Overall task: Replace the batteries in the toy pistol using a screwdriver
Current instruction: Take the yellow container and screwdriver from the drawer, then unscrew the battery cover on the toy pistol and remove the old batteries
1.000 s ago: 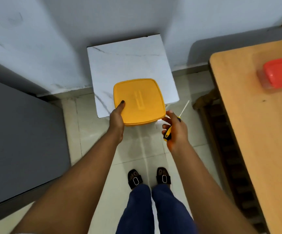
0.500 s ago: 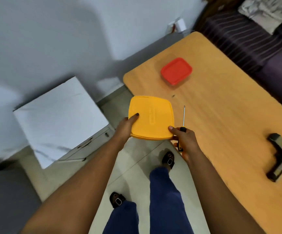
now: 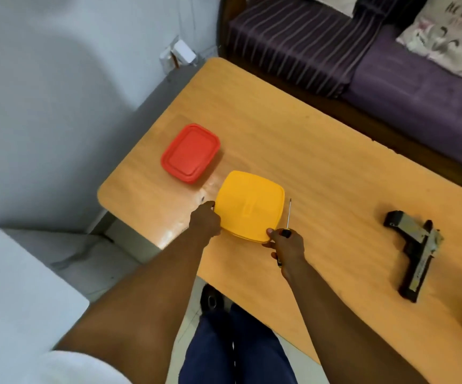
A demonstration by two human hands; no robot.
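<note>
Here both hands (image 3: 206, 220) (image 3: 288, 246) grip the yellow box (image 3: 249, 205), right also holding screwdriver (image 3: 288, 217); toy pistol (image 3: 415, 252) lies well right

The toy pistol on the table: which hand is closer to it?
Right. The right hand, gripping the screwdriver at the yellow container's near corner, sits between container and toy pistol. The left hand is at the container's far side.

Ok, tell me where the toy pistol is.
In the head view the toy pistol lies on the wooden table, to the right of the right hand, apart from it.
</note>
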